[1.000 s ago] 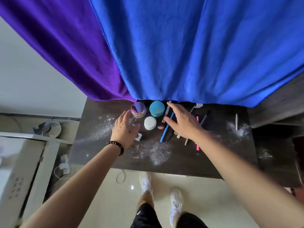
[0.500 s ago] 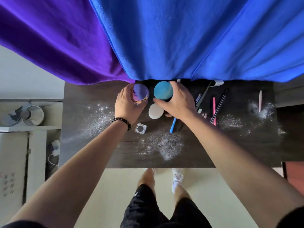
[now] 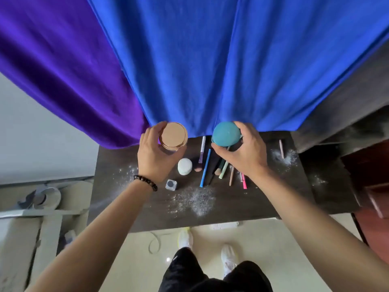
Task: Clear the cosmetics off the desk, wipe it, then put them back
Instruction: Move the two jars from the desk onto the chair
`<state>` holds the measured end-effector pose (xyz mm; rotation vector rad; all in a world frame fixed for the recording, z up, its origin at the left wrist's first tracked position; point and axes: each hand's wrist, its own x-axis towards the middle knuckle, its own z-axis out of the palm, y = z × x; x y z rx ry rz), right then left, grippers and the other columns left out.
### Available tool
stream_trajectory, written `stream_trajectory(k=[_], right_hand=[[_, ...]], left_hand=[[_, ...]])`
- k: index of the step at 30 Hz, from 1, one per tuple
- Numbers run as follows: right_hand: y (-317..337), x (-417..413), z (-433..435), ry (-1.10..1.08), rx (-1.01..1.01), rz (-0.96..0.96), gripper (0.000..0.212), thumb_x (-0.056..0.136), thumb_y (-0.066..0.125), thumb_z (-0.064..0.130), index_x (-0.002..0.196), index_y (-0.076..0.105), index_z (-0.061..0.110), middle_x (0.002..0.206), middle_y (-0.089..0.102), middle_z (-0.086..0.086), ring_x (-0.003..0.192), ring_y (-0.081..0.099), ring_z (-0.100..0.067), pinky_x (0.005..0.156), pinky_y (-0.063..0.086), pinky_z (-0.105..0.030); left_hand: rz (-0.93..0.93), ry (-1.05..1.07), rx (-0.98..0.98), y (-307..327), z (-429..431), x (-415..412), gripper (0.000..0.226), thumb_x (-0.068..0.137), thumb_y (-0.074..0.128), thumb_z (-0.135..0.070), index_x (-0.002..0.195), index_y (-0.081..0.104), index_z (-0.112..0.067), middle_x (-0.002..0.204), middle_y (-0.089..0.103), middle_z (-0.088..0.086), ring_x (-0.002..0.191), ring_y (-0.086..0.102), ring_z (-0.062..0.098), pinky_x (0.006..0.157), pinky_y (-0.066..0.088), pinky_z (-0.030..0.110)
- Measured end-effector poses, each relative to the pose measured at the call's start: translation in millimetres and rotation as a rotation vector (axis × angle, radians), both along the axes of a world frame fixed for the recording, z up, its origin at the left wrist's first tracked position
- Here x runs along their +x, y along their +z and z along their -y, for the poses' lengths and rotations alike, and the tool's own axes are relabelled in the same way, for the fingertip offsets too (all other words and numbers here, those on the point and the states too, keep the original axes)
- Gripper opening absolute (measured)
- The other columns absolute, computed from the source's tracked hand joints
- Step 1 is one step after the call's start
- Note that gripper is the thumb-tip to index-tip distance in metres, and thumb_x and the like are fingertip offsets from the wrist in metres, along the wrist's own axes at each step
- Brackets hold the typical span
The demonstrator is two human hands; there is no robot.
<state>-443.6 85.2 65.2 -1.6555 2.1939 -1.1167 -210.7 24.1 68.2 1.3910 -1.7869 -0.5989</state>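
**A:** Starting nearest the person, what lies on the desk?

**B:** The dark wood-grain desk [image 3: 242, 199] carries a spill of glittery white powder [image 3: 197, 200] by its front edge. Just behind that sits a small square clear pot with a grey centre [image 3: 171, 184], and beyond it a squat white round jar [image 3: 184, 166].

**A:** And the long things?

**B:** There is a loose fan of sticks in the middle: a blue pencil [image 3: 205, 168], a pale green pen [image 3: 223, 170], a brown pencil [image 3: 231, 175] and a pink pencil [image 3: 244, 183]. All of them lie flat and none is lifted.

**A:** The hands?

**B:** The left hand [image 3: 153, 157], with a dark beaded bracelet [image 3: 146, 182] at the wrist, has thumb and fingers wrapped round a clear jar with a round gold lid [image 3: 173, 135]. It holds the jar upright, probably so that nothing tips out. The jar looks raised off the desk. The right hand [image 3: 244, 152] clamps a teal domed round case [image 3: 226, 134], thumb at the near edge and fingers over the far side. It holds the case above the tops of the pencils.

**A:** Why both at once?

**B:** My guess is that the bulky round pieces go first, one per hand, to save trips. This is the clearing stage. The powder shows that wiping has not begun.

**A:** And farthest back?

**B:** A pinkish stick [image 3: 281, 148] lies in more powder at the far right. Behind it, a draped blue cloth [image 3: 231, 60] and a draped purple cloth [image 3: 63, 70] hang down to the desk's back edge.
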Motion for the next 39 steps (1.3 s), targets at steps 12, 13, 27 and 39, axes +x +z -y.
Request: stream_trajectory(k=[12, 13, 27, 39], right_hand=[[84, -98, -255, -0.813, -0.278, -0.125, 0.071, 0.063, 0.081, 0.061, 0.121, 0.057, 0.028, 0.11, 0.054, 0.013, 0.103, 0.057, -0.01, 0.077, 0.056, -0.034], [85, -96, -287, -0.884, -0.277, -0.135, 0.07, 0.063, 0.081, 0.061, 0.121, 0.057, 0.028, 0.11, 0.053, 0.014, 0.103, 0.056, -0.009, 0.076, 0.056, -0.034], [82, -44, -738, -1.664, -0.199, -0.184, 0.074, 0.065, 0.074, 0.069, 0.121, 0.059, 0.023, 0.105, 0.058, 0.009, 0.094, 0.049, -0.002, 0.073, 0.036, -0.007], [70, -69, -1016, -1.954, -0.077, -0.077, 0.084, 0.061, 0.062, 0.081, 0.124, 0.058, 0.025, 0.104, 0.053, 0.016, 0.094, 0.047, 0.0, 0.069, 0.031, -0.006]], left_hand=[[-0.163, -0.887, -0.265, 84, -88, -207, 0.069, 0.068, 0.081, -0.045, 0.127, 0.057, -0.017, 0.118, 0.061, -0.002, 0.101, 0.054, 0.021, 0.088, 0.05, 0.039], [-0.184, -0.963, -0.265, 86, -110, -225, 0.069, 0.068, 0.081, -0.045, 0.127, 0.057, -0.018, 0.117, 0.061, -0.002, 0.101, 0.055, 0.021, 0.086, 0.05, 0.037], [-0.286, -1.722, -0.108, 84, -569, -365, 0.076, 0.065, 0.079, -0.057, 0.131, 0.053, -0.03, 0.122, 0.055, -0.017, 0.115, 0.049, 0.008, 0.096, 0.048, 0.037], [-0.191, -2.028, 0.1, 63, -873, -430, 0.073, 0.066, 0.085, -0.045, 0.13, 0.053, -0.03, 0.114, 0.042, -0.045, 0.11, 0.053, 0.007, 0.08, 0.042, 0.002]])
